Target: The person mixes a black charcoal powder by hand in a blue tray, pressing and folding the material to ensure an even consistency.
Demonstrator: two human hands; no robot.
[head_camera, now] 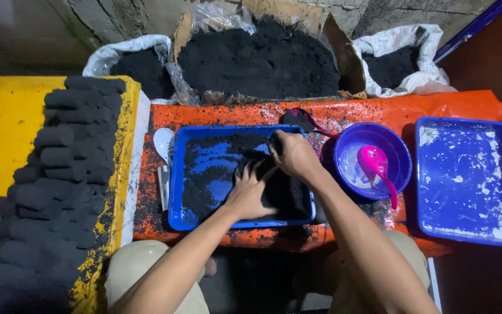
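powder [286, 195] in tray [176, 174] — bowl [401, 152] right

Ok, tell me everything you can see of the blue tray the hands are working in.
The blue tray is a shallow rectangular plastic tray with a raised rim. It lies flat on the orange sheet, partly covered in black powder, with bare blue patches towards its left. The left hand presses flat on the powder; the right hand digs in near the far edge.
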